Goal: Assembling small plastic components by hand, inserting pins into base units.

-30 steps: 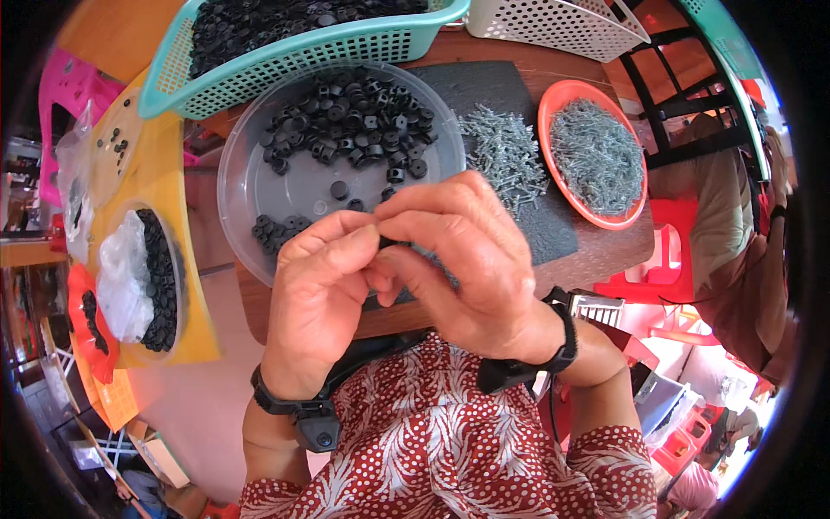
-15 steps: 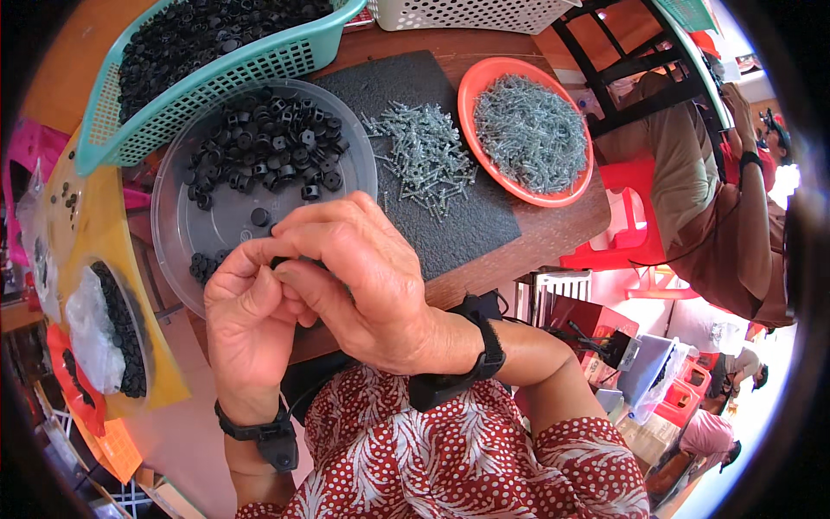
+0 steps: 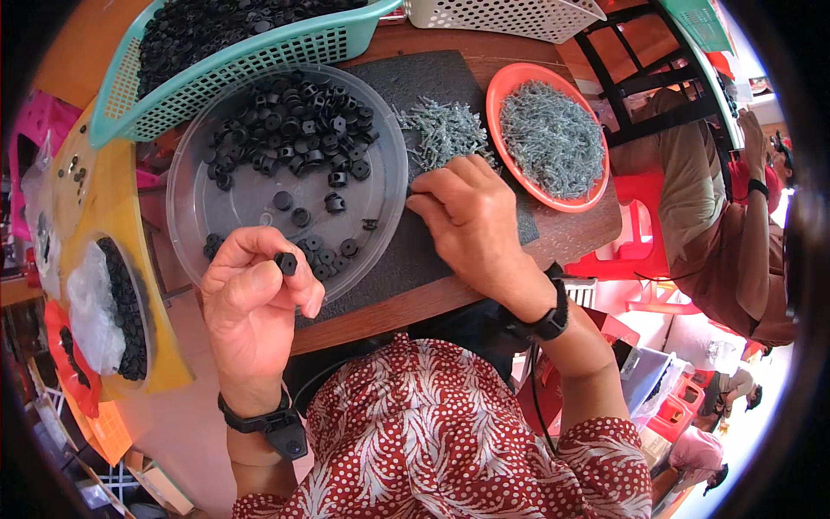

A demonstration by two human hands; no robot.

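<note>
My left hand [image 3: 259, 290] pinches a small black plastic knob [image 3: 285, 263] between thumb and fingertips, over the near edge of a clear round tub [image 3: 186, 186]. Inside that tub lie many like black knobs [image 3: 298, 130], heaped at the back, with a smaller group of them near the front. My right hand [image 3: 471, 221] is over the dark mat, at the tub's right side, with thumb and forefinger closed together. Whatever those fingertips hold is too small to make out. Just beyond them is a loose pile of silver screws [image 3: 445, 130].
An orange-red bowl [image 3: 497, 108] full of screws stands right of the dark mat [image 3: 380, 281]. Behind the tub is a green basket [image 3: 251, 73] of black parts, beside a white basket [image 3: 506, 17]. A seated person [image 3: 705, 208] is at the right. Yellow board [image 3: 164, 355] lies left.
My hands have come apart: the left keeps the black knob near the tub, while the right has swung rightward to the mat by the screws. The view has shifted slightly.
</note>
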